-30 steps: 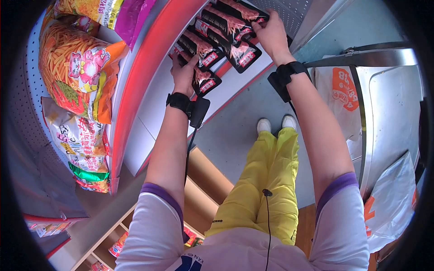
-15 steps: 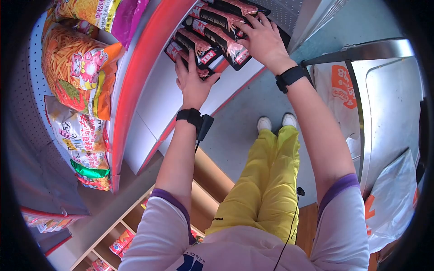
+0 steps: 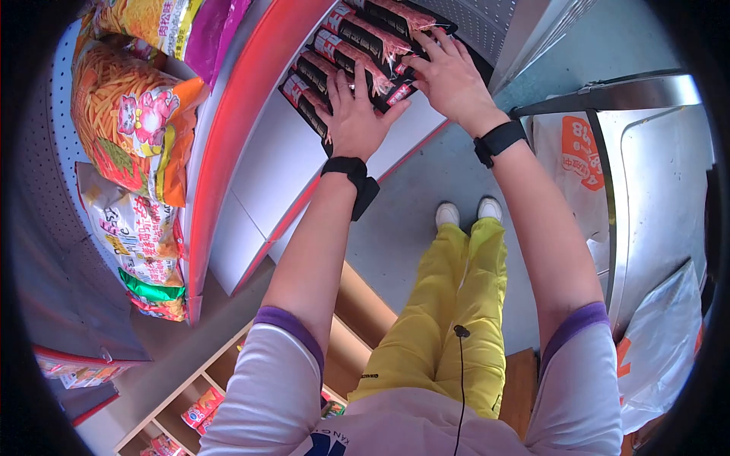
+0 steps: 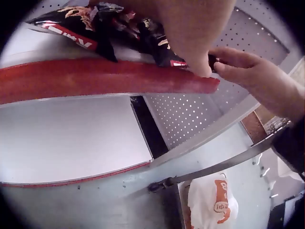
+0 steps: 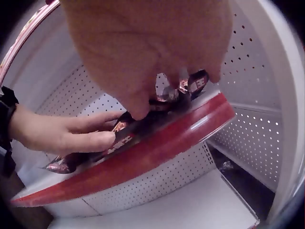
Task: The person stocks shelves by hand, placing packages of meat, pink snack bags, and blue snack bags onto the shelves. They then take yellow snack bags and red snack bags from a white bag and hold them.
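Observation:
Several black snack packs (image 3: 366, 39) with red labels and pictures of reddish strips lie side by side on a shelf in the head view. My left hand (image 3: 357, 125) rests on the nearer packs, fingers extended and thumb out to the side. At the far end of the row, my right hand (image 3: 456, 83) touches other packs with its fingers spread. In the right wrist view, the right hand (image 5: 152, 47) reaches down over the packs, fingertips at their edges, beside the left hand (image 5: 62, 136). The left wrist view has packs (image 4: 71, 33) standing out behind the red shelf edge (image 4: 95, 78).
Large snack bags (image 3: 114, 106) stand on a curved shelf at left. A perforated panel (image 4: 181, 112) closes the shelf end. At right are a metal-framed cart (image 3: 654, 144) and plastic bags (image 3: 661, 334). Wooden cubbies (image 3: 182, 395) with packets are below left.
My left hand has let go of the near packs and moved right across the row, its fingers straightened. My right hand has shifted slightly nearer, its fingers spread on the packs. The packs lie closer together.

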Motion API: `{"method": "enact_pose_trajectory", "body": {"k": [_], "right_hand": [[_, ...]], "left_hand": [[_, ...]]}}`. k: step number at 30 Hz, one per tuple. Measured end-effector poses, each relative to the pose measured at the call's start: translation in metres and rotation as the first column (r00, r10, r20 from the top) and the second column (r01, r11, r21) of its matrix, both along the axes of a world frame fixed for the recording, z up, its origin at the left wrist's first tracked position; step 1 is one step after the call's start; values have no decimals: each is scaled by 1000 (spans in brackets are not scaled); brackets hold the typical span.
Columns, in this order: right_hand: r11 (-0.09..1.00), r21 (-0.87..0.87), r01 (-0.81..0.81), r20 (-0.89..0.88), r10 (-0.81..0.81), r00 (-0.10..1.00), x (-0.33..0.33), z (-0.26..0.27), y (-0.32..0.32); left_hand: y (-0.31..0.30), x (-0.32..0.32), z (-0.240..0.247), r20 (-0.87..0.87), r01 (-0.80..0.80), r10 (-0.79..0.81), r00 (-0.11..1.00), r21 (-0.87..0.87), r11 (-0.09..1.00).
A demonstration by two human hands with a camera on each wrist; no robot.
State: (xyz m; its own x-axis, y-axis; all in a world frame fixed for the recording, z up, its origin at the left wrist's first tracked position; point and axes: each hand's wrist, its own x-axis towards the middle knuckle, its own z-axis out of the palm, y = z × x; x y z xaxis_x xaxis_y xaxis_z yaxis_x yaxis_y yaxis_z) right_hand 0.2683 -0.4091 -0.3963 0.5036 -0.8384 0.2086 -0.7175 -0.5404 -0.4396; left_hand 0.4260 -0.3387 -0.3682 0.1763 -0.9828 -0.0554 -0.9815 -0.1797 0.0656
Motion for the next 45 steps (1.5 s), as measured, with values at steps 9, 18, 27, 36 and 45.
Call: {"method": "enact_pose_trajectory", "body": {"k": [9,18,27,36,45], "right_hand": [[996,1,-92,-122,91,988,5,6,2],[995,-97,-21,123,33,992,6,1,-9],[992,77,99,58,-104,993,11,-19,-27],[999,6,37,94,-37,995,14,-13,-34],[984,161,79,373,-135,918,14,-3,-40]], "left_hand": [[-9,17,-1,59,-53,53,997,-7,999],[-11,22,-2,-58,-14,9,998,-81,997],[31,57,10,-265,-217,168,949,-167,962],[65,64,13,-381,-75,93,920,60,995],[42,82,4,-343,-144,134,930,-1,990]]}}
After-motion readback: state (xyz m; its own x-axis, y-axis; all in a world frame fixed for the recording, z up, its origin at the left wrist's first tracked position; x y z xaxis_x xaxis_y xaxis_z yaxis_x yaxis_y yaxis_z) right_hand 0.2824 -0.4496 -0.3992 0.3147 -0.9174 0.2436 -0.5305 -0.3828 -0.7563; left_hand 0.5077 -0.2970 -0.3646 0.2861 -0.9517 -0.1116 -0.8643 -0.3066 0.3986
